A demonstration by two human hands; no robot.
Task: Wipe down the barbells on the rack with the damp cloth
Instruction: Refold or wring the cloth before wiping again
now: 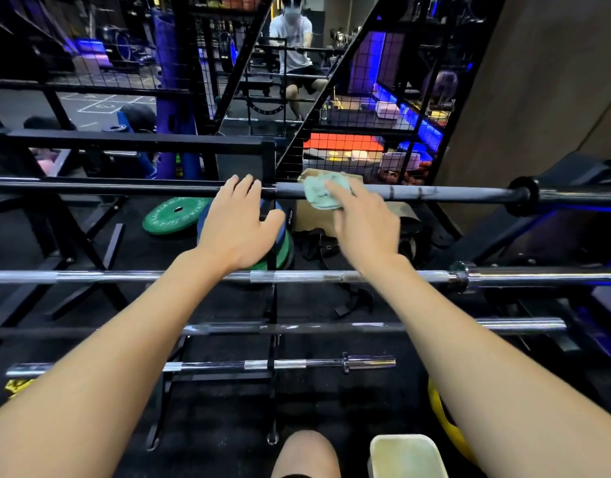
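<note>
Presently, the damp cloth (323, 196) lies bunched over the top barbell (452, 193), a dark bar resting across the rack (273, 160). The right hand (362, 220) presses the cloth against the bar from above, fingers extended rather than wrapped around it. The left hand (237, 220) is spread open, fingertips resting on the same bar just left of the cloth, holding nothing.

Assessment: the cloth is soft, light and limp; it should fold round the shaft readily, and is best held by closing the palm over it so that it wraps the bar. The bar is rigid steel, likely heavy, and may roll on its supports; the left hand appears placed to steady it. A wet smooth shaft could be slippery. Three further barbells, the chrome bar (159, 277), the dull bar (297, 328) and the short bar (211, 366), sit on lower tiers nearer the person.
</note>
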